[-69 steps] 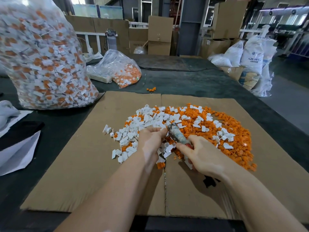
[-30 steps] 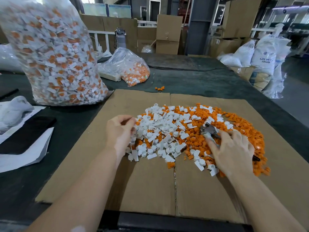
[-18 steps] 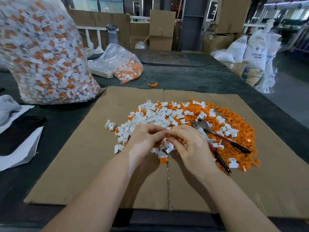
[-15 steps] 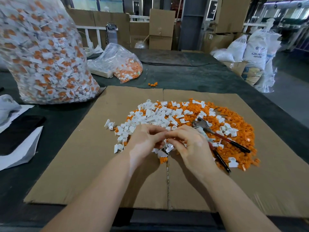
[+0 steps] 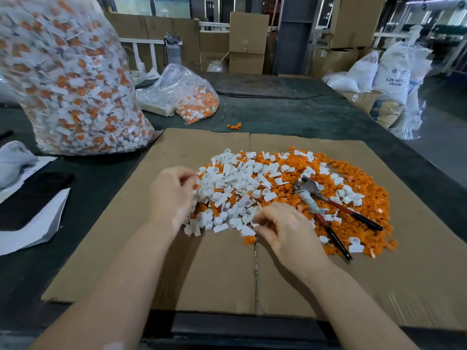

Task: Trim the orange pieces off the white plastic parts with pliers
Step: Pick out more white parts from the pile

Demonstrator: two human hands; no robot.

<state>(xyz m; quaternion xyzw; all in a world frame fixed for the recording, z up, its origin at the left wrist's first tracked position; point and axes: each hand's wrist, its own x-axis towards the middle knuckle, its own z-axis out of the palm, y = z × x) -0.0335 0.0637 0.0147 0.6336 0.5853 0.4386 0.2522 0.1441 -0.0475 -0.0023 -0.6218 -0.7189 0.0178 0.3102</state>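
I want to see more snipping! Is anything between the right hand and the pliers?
Nothing visible blocks it. The pliers lie open on the orange bits, just beside the right hand, with only loose white parts scattered around them.

Left hand (image 5: 174, 195) fingers blurred; big bag (image 5: 65, 79) cropped.

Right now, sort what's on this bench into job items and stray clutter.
For the job:
pliers, lying on the pile
white parts
orange offcuts
cardboard sheet
big bag of untrimmed parts
left hand and right hand at the pile

Lying about:
black phone
white paper
water bottle
resin sacks
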